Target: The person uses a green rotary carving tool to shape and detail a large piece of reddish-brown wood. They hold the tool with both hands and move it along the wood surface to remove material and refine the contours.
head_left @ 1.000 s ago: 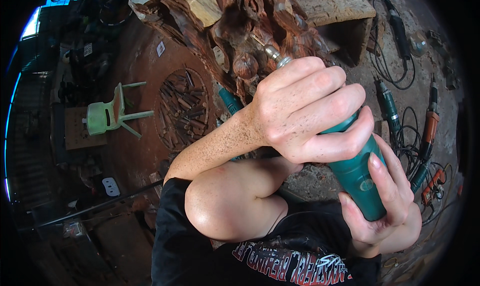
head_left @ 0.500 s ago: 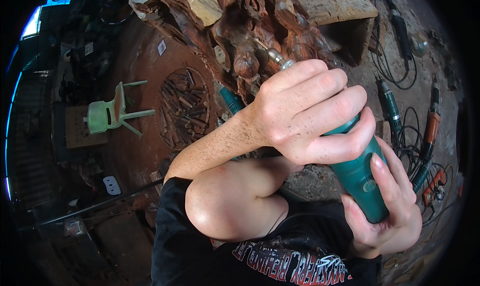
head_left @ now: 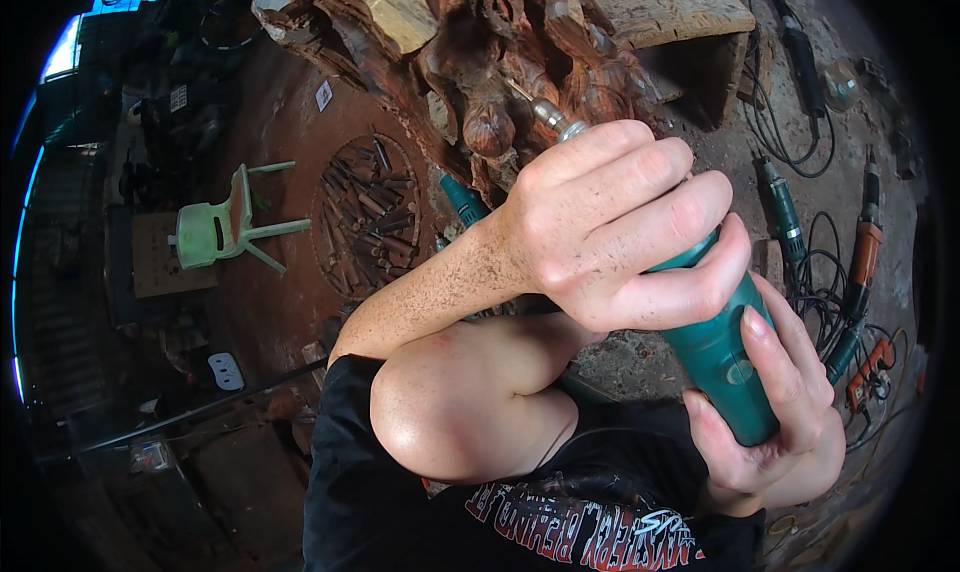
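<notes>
My left hand point(head_left: 625, 227) wraps round the front of a green die grinder point(head_left: 715, 352), its forearm coming in from the lower left. Round the grinder's rear end are the fingers and thumb of my right hand point(head_left: 785, 422). A metal collet point(head_left: 550, 117) with a thin bit sticks out past my left hand. The bit's tip is at a reddish-brown wood carving point(head_left: 600, 77), just above a rounded, grooved knob point(head_left: 489, 129). Whether the tip touches the wood I cannot tell.
Several power tools with tangled cords, among them a green grinder point(head_left: 780, 207) and an orange one point(head_left: 866, 257), lie at right. A wooden block point(head_left: 690, 12) stands behind the carving. At left are a round tray of chisel-like tools point(head_left: 370, 207) and a pale green chair point(head_left: 215, 234).
The carving appears slightly further left in the view, and the bit's tip has shifted a little left too. Both hands keep their hold on the die grinder.
</notes>
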Demonstrator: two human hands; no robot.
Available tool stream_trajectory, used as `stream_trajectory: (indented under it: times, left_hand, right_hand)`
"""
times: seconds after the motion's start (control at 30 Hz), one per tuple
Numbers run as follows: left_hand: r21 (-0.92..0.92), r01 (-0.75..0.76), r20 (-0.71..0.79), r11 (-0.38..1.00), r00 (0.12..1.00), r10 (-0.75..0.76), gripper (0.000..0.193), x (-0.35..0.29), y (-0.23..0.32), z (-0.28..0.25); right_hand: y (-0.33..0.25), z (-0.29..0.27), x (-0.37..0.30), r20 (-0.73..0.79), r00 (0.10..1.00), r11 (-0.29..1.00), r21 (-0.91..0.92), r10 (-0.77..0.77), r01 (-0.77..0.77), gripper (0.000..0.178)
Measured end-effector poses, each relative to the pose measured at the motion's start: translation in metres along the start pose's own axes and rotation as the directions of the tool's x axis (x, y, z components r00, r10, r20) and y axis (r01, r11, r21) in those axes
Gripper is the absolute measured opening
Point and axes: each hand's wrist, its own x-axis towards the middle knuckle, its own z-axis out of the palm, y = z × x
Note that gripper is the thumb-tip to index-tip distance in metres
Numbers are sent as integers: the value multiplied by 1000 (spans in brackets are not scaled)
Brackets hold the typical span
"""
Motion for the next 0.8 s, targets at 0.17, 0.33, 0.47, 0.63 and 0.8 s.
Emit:
stream_trajectory:
  times: [0.17,0.33,0.47,0.63,0.8]
  left_hand:
    - [-7,-20,6,1000,1000,20,25,-3,1,2]
    - [-5,3,44,1000,999,-3,25,-1,3,-3]
    - [-20,7,55,1000,998,-6,26,-1,1,-2]
    - [-22,-3,65,1000,998,4,25,-1,3,-2]
    - [-19,-16,63,1000,998,17,24,-1,2,-1]
  right_hand:
    - [3,-9,-2,76,997,1000,12,-4,4,81]
    - [1,-2,-5,13,1000,999,26,21,-21,81]
    - [-6,-2,-2,14,994,994,16,105,-105,80]
    - [-1,-6,-6,26,998,997,37,60,-61,80]
    - [0,-4,-7,8,998,996,52,67,-67,81]
